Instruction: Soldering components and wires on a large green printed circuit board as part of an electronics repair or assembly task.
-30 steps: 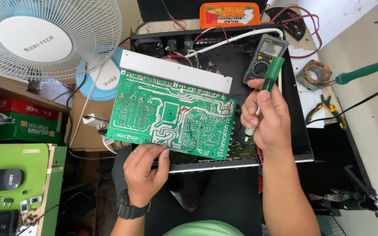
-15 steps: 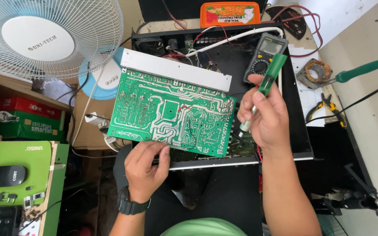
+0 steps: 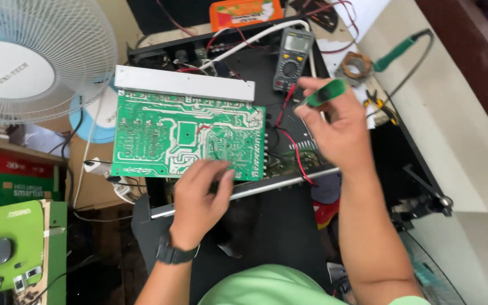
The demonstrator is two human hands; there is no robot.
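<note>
Green circuit board point(image 3: 187, 138): one, solder side up, propped over the open black chassis point(image 3: 289, 152), near its front edge; grey metal heat-sink strip point(image 3: 184, 83) along its far edge.
Left hand point(image 3: 199, 197): fingertips pressed on the board's near edge, steadying it.
Right hand point(image 3: 340, 130): closed around a green-handled tool point(image 3: 326, 93), lifted above the chassis, clear of the board; tip hidden.
Progress, judged: chassis already open, board already turned over and exposed; tool not on the board now, so work on the solder side looks unfinished; board not refitted.
Multimeter point(image 3: 293, 59): one, at the chassis's far edge, red lead point(image 3: 295, 148) trailing across.
Soldering iron point(image 3: 405, 48): one, teal handle, on the table at right.
Fan point(image 3: 29, 62): one, white, far left.
Hands: two.
</note>
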